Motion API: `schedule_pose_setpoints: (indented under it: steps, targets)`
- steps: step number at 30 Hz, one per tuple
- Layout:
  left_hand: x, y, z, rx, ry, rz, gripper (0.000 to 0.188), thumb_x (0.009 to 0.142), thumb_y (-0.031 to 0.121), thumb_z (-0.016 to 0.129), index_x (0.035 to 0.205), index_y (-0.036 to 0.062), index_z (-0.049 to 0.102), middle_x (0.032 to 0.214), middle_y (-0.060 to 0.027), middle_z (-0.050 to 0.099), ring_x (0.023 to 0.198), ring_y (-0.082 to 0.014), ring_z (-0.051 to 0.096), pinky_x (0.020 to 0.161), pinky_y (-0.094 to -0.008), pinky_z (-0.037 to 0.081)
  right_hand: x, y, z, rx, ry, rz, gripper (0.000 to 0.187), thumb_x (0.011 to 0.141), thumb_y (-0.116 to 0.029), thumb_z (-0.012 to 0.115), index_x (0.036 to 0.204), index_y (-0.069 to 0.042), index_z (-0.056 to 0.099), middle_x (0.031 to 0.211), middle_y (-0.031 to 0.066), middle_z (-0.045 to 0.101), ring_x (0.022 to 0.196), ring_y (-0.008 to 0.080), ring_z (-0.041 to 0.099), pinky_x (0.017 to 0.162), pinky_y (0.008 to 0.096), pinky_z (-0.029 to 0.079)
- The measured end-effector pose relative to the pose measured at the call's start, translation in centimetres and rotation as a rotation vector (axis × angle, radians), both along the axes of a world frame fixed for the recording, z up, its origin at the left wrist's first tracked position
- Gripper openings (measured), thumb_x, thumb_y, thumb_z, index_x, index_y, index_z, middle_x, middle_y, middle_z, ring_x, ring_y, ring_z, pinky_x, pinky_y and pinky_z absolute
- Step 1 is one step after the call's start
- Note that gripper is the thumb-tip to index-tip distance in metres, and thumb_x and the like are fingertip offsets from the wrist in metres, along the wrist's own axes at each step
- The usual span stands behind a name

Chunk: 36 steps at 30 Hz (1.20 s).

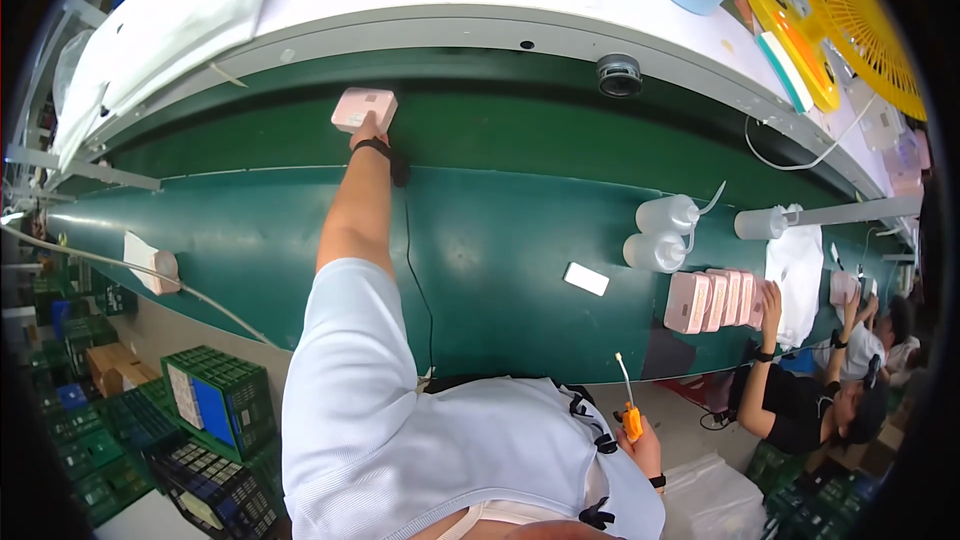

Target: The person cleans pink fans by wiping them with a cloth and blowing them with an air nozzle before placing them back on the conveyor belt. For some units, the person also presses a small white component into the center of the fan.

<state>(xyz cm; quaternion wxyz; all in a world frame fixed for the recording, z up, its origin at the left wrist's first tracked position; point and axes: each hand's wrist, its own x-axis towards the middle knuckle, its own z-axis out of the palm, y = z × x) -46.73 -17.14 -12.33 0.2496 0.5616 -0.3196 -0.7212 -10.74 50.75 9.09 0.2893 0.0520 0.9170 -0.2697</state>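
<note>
My left arm reaches far across the bench, and my left hand [368, 127] grips the near edge of a pale pink box-shaped piece [364, 108] over the dark green strip. Part of that hand is hidden by its wrist and the dark wristband. Close to my body on the right, my right hand [646, 448] is closed around an orange-handled tool [632, 424] with a thin pale stem pointing up and away. What kind of tool it is I cannot make out. A small white rectangular object [586, 278] lies on the green mat beyond this hand.
Clear squeeze bottles [655, 252] stand right of centre, behind a row of pink pieces [687, 302]. A co-worker's hand [771, 306] touches that row. A dark cable [418, 285] crosses the mat. Another pink piece [163, 271] lies left; a raised white shelf [440, 25] spans the back.
</note>
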Motion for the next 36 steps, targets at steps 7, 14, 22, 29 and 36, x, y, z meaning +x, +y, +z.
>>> schedule_pose_setpoints:
  steps: [7,14,22,29,36]
  targets:
    - [9.4,7.7,6.2,0.253,0.292,-0.584,0.025,0.084,0.019,0.074,0.107,0.0139,0.063,0.096,0.0011,0.068,0.085,-0.0106,0.064,0.060,-0.0246,0.047,-6.0,-4.3,1.9,-0.006,0.291,0.248,0.035,0.084,-0.014,0.070,0.117,-0.008,0.060,0.100,0.0180,0.067,0.088,0.0402,0.065,0.074,0.0433,0.054]
    - [27.1,16.9,15.1,0.093,0.352,-0.875,0.049,0.083,0.010,0.070,0.128,-0.0038,0.057,0.120,-0.0133,0.065,0.114,-0.0251,0.061,0.102,-0.0348,0.045,-12.3,-9.0,4.7,-0.013,0.282,0.717,0.028,0.084,-0.020,0.070,0.106,-0.007,0.057,0.093,0.0145,0.065,0.080,0.0368,0.065,0.066,0.0438,0.052]
    - [37.5,20.0,17.3,-0.517,0.055,-0.985,0.053,0.078,0.014,0.073,0.127,-0.0017,0.060,0.118,-0.0143,0.066,0.111,-0.0243,0.062,0.097,-0.0348,0.048,-11.0,-9.8,2.8,0.028,0.350,1.033,0.024,0.080,-0.013,0.068,0.094,-0.006,0.051,0.086,0.0129,0.060,0.072,0.0343,0.064,0.061,0.0437,0.051]
    - [39.0,20.0,22.3,-1.288,-0.298,-1.372,0.050,0.078,0.017,0.072,0.125,0.0004,0.061,0.114,-0.0144,0.067,0.106,-0.0221,0.064,0.089,-0.0345,0.052,-9.9,-9.6,3.0,-0.001,0.370,1.084,0.026,0.078,-0.010,0.068,0.096,-0.006,0.050,0.089,0.0130,0.061,0.072,0.0344,0.064,0.062,0.0441,0.051]
    - [38.4,15.7,19.8,-0.481,-0.064,-1.734,0.045,0.084,0.026,0.068,0.122,0.0043,0.062,0.111,-0.0128,0.067,0.103,-0.0243,0.065,0.088,-0.0380,0.053,-10.4,-8.7,4.2,0.017,0.363,1.051,0.027,0.082,-0.018,0.070,0.097,-0.008,0.051,0.091,0.0131,0.062,0.072,0.0353,0.064,0.063,0.0447,0.050]
